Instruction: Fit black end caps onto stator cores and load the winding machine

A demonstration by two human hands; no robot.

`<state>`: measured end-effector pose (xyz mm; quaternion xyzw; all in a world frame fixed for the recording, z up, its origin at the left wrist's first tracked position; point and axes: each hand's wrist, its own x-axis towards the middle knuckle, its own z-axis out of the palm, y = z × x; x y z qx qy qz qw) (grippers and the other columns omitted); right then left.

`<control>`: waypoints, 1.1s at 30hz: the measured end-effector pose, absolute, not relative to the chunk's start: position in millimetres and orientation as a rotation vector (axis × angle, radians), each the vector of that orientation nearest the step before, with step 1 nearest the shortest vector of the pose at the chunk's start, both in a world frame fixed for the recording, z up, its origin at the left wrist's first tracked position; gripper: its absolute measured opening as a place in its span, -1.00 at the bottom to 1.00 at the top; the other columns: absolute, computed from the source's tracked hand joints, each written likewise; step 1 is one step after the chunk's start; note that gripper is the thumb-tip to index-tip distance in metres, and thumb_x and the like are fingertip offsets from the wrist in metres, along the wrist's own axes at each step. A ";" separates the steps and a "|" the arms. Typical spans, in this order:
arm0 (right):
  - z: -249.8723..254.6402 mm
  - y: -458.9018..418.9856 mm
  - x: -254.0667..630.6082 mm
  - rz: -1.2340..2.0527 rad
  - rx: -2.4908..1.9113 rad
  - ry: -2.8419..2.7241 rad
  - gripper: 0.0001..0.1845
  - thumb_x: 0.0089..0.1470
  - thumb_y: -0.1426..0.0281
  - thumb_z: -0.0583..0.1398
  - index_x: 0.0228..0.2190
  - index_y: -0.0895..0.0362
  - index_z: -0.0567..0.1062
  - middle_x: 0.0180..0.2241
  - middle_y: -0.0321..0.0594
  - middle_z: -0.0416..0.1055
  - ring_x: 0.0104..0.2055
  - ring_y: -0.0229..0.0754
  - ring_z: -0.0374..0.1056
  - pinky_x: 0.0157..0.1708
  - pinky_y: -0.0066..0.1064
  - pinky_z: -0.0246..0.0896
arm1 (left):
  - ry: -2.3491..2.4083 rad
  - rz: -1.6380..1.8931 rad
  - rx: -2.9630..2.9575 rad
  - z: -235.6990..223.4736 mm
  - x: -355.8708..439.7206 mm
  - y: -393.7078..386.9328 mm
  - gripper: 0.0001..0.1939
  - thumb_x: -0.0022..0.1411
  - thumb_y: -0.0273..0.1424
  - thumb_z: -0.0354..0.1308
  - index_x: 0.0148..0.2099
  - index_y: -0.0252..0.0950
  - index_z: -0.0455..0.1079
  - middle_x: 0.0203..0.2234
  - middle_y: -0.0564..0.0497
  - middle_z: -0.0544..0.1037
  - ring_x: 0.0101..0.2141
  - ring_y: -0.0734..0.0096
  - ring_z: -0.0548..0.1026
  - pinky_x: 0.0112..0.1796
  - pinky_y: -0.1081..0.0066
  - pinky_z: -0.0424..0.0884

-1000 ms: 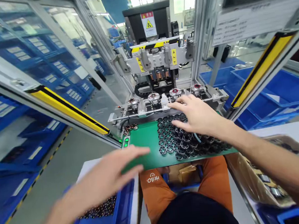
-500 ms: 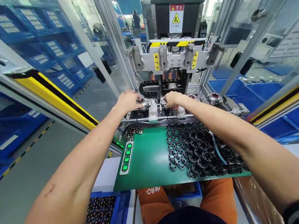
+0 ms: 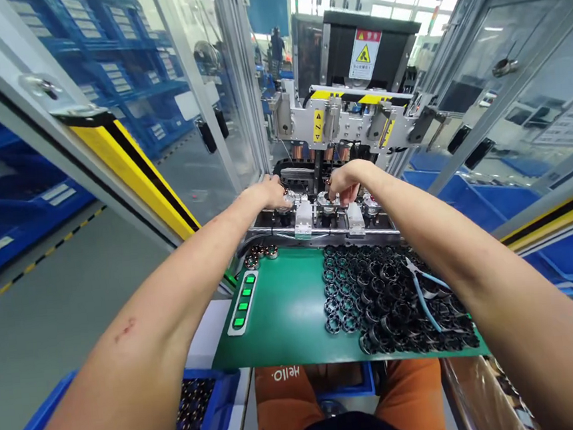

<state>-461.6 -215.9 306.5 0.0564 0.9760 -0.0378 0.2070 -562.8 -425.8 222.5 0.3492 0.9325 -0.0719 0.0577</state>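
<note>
Arms (image 3: pixel 191 270) reach forward, hands (image 3: pixel 272 191) (image 3: pixel 349 179) apart, right wrist (image 3: pixel 365 170) bent, fingers (image 3: pixel 349 196) curled.

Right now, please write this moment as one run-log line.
left hand: at leftmost fixture | right hand: at second fixture from left | pliers: on black rings

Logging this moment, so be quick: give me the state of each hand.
Left hand: curled at the leftmost round fixture; grip cannot be told.
Right hand: curled at the next round fixture; whether it holds anything cannot be told.
</note>
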 end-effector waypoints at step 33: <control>334.7 -15.1 -336.4 0.282 0.391 2.840 -0.49 0.55 0.32 0.37 0.40 0.20 0.73 -0.31 -0.13 0.79 -0.15 0.07 0.80 0.09 -0.15 0.63 | 2.925 0.323 1.538 267.1 -426.0 -325.7 -0.65 0.57 -0.21 0.47 0.28 -0.20 0.80 0.34 -0.25 0.66 0.44 -0.21 0.53 0.46 -0.08 0.46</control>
